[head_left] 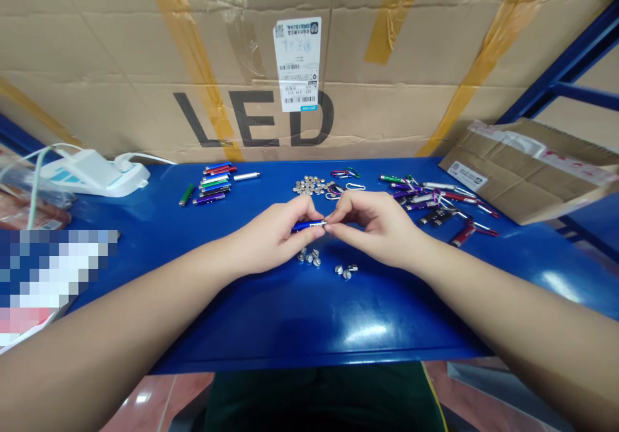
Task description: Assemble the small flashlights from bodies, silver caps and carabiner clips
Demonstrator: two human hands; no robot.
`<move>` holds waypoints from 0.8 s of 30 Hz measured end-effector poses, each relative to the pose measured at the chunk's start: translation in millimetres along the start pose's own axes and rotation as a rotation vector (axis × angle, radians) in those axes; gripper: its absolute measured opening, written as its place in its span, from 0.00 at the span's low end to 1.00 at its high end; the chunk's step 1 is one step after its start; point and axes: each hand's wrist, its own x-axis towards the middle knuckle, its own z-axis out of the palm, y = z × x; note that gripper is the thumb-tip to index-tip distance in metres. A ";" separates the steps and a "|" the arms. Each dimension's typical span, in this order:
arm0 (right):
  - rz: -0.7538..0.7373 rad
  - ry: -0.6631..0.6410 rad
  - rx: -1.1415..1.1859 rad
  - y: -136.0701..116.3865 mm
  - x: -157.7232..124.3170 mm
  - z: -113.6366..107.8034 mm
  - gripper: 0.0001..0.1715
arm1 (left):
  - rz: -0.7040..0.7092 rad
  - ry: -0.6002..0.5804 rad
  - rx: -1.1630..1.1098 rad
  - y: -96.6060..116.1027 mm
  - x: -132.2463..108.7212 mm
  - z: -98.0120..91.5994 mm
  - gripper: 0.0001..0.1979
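Observation:
My left hand point(280, 232) holds a small blue metal tube point(305, 226), likely a mini torch body. The fingertips of my right hand point(370, 222) pinch its silver end. Just below my hands lie two small clusters of silver metal caps point(309, 257) point(345, 271). Beyond my fingertips is a heap of button cells point(312, 185), with several carabiner clips point(345, 173) beside it. Coloured tube bodies stand in a tidy row point(213, 184) to the far left. Assembled keychain torches with clips lie scattered point(435, 198) to the far right.
The blue metal workbench point(338, 322) runs under everything. A large taped cardboard carton point(145, 84) printed "LED" stands along its back edge. A white power strip point(91, 171) sits back left, flattened cardboard point(527, 171) lies right, and a blue steel rack frame point(565, 77) rises behind it.

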 end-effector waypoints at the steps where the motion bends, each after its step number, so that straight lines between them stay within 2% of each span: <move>1: 0.079 -0.003 0.100 -0.2 0.0 0.7 0.10 | 0.029 0.006 0.073 1.5 0.0 -0.8 0.11; 3: 0.187 -0.007 0.267 -1.1 0.1 1.8 0.14 | 0.062 0.004 0.141 4.2 0.2 -2.1 0.10; 7: 0.291 -0.021 0.447 -2.5 1.5 1.8 0.20 | 0.108 0.019 0.222 5.5 -0.3 -2.3 0.10; 13: 0.618 -0.119 0.825 0.3 4.9 -1.7 0.22 | 0.249 0.057 0.481 2.1 -0.8 2.4 0.13; 16: 0.712 -0.152 0.930 1.4 5.4 -3.0 0.21 | 0.294 0.067 0.526 3.1 0.0 4.3 0.14; 19: 0.672 -0.127 0.820 0.1 4.5 -2.0 0.21 | 0.236 0.073 0.422 5.2 0.4 3.3 0.12; 24: 0.299 0.016 0.364 -3.9 -0.3 2.9 0.13 | 0.094 0.133 0.207 7.8 1.1 -1.6 0.11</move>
